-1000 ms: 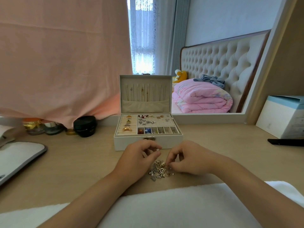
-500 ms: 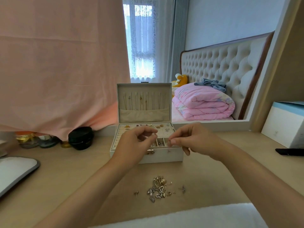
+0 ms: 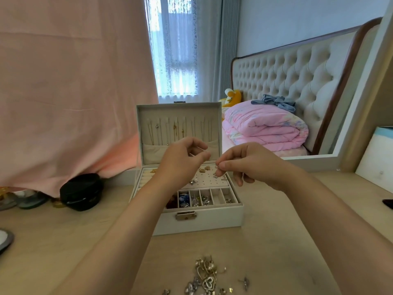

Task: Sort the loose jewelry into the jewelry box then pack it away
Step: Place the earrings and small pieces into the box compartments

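- Right hand (image 3: 253,165) is pinching a tiny silver piece (image 3: 217,167) above the jewelry box (image 3: 200,222), thumb against forefinger.
- Left hand (image 3: 180,165) is hovering half-curled; can't tell if it's holding anything.

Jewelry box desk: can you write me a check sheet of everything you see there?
Surface: light wooden desk.
Job's things: jewelry box, lid up, compartments partly filled; loose jewelry heaped nearer the person.
Clutter: black round case left of box; white carton at right.
Grips: left hand fingers curled, contents unclear; right hand pinches small silver piece above the box.
Cables: nothing seen.
Surroundings: pink cloth, window curtain, pink quilt.
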A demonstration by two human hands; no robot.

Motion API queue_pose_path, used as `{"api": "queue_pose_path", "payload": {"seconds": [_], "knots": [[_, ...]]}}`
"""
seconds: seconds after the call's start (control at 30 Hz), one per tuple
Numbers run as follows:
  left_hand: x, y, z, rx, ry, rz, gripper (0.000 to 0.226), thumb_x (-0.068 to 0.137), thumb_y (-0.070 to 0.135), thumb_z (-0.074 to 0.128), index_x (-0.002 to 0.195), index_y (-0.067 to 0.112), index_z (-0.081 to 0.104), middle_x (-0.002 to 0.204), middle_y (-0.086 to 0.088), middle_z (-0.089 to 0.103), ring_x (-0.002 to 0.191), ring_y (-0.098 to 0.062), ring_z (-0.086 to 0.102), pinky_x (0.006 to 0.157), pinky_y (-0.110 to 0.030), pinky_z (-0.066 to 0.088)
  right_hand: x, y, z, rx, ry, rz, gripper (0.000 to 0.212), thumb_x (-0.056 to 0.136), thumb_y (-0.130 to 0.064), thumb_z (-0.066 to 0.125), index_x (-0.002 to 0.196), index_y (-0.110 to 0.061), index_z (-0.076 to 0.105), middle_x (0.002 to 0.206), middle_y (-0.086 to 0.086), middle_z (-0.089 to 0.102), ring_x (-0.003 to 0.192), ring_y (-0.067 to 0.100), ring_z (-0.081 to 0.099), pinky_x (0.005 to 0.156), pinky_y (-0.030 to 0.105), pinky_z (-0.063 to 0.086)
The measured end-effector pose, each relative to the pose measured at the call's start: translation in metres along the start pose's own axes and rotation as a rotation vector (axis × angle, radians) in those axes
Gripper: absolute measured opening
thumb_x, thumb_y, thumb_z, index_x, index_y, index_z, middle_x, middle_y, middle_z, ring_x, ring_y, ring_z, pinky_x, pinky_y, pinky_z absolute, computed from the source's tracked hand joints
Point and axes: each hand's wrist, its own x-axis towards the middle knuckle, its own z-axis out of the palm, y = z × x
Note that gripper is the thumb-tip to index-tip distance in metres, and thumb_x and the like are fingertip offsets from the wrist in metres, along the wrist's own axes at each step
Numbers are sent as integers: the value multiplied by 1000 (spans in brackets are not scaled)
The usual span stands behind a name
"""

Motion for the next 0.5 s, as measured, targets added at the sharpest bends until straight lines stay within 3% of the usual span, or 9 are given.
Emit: {"api": "queue_pose_path", "payload": {"seconds": [0.13, 0.3, 0.5], "knots": [[4, -12, 9, 27, -52, 31, 7, 89, 27, 74, 91, 32, 70, 82, 7, 71, 72, -6, 63, 69, -22, 55, 6, 9, -3, -55, -60, 33, 7, 91, -11, 71, 96, -11, 75, 88, 3, 78, 51, 14, 50, 45, 18, 33], [5, -25, 12, 59, -97, 59, 8, 88, 27, 74, 93, 34, 73, 82, 7, 73, 81, -11, 67, 79, -33, 57, 10, 13, 2, -118, -158, 39, 6, 90, -9, 72, 95, -10, 76, 87, 5, 78, 49, 15, 50, 46, 15, 37], [4, -25, 14, 50, -113, 44, 8, 88, 28, 75, 94, 33, 74, 82, 8, 71, 79, -10, 65, 79, -32, 56, 10, 10, -3, -198, -138, 56, 6, 88, -10, 73, 92, -13, 77, 78, 2, 76, 50, 10, 49, 52, 19, 43]]}}
